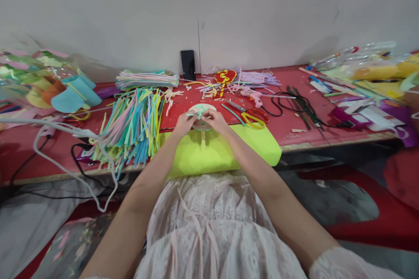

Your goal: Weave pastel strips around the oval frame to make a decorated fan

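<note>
My left hand (185,124) is closed in a pinch on a short pale-green pipe cleaner (190,114) at the left rim of a round pale disc (209,107). Across from it, my right hand (215,120) pinches at the disc's middle, where small mint-green pieces sit; what its fingertips hold is too small to make out. Below the disc a pale stick (203,140) points toward me over a bright yellow-green sheet (255,148). Yellow-handled scissors (253,120) and red-handled pliers (257,113) lie to the right of my hands.
Pastel pipe cleaners (131,124) are heaped at left, with another bundle (147,79) behind. A phone (188,65) leans on the white partition (131,22). Behind the disc is a red-and-yellow piece (225,77). A glue gun (253,96) trails black cable. A white cable (113,170) hangs over the edge.
</note>
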A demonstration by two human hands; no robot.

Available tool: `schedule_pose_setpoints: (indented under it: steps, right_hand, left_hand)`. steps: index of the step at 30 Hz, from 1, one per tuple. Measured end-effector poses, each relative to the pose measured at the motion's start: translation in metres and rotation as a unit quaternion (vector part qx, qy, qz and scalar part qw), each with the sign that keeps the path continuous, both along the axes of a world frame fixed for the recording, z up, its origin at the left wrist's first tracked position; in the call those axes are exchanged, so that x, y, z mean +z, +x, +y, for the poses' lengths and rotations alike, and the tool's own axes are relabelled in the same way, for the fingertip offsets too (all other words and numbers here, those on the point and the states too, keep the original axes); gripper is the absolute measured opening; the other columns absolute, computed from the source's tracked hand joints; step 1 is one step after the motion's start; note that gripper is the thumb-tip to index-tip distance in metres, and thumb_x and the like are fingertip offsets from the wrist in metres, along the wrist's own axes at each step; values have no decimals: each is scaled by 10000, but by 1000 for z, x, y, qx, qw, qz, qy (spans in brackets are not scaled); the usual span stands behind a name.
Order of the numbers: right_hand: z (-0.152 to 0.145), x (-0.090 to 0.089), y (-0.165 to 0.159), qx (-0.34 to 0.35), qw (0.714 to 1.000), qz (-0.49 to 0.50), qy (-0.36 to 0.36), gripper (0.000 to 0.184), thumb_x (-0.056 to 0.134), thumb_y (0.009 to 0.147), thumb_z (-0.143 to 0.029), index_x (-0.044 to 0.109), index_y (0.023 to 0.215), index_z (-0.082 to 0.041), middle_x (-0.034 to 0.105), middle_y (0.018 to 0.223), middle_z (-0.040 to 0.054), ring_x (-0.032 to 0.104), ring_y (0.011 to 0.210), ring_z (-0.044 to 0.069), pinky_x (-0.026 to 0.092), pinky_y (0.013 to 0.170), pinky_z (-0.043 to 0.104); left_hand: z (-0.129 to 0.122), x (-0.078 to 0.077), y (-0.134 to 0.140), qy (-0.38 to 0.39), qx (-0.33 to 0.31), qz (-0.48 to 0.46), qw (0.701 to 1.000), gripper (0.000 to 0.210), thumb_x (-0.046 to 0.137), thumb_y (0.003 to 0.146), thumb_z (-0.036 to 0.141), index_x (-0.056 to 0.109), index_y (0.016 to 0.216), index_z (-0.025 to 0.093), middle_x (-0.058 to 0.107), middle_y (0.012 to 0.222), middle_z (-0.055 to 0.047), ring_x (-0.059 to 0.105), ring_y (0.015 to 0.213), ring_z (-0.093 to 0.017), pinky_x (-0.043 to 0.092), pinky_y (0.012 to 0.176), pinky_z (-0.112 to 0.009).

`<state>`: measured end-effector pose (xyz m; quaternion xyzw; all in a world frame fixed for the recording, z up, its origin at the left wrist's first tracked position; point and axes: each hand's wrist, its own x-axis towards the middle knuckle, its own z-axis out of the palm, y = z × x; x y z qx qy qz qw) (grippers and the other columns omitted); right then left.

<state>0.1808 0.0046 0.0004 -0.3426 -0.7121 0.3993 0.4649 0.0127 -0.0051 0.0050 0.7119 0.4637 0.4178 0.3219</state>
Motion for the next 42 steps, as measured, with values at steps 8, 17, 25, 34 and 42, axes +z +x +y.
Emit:
schedule_pose_setpoints:
  steps: [8,17,25,34,42]
  right_hand:
    - [-1,1,0,-17,1000,6,-3,306,558,752,-477,597,767,-174,607,738,23,557,715,143,445,705,278]
    - [4,-1,2,-84,996,23,27,340,562,743,-499,594,863,-182,634,862,43,574,760,150,456,714,281]
    - [-3,2,-2,-69,997,-17,9,330,562,745,-497,575,745,-167,598,725,24,555,676,132,443,644,254]
    - [-5,3,-2,-86,992,-47,74,343,506,785,-496,631,844,-182,638,855,54,574,761,147,447,694,266]
    - [-6,3,-5,-58,996,-55,49,304,565,743,-466,619,788,-171,633,771,35,571,707,139,462,679,273]
  left_hand:
    - [0,2,1,12,15,14,1000,265,438,822,382,542,707,167,597,652,-9,554,621,-119,430,626,-235]
    - [-3,9,1,-57,-33,-30,997,292,482,786,382,549,625,148,578,588,-6,544,579,-110,438,618,-234]
    - [3,1,-1,-34,21,-16,999,364,461,796,459,588,662,145,621,622,-17,560,603,-122,433,600,-230]
    - [5,1,-5,-8,24,8,1000,387,438,813,477,544,625,156,574,599,-2,504,560,-101,395,561,-220]
    - [4,2,-4,-20,19,-20,999,323,466,806,453,509,668,165,575,617,5,518,577,-100,406,574,-220]
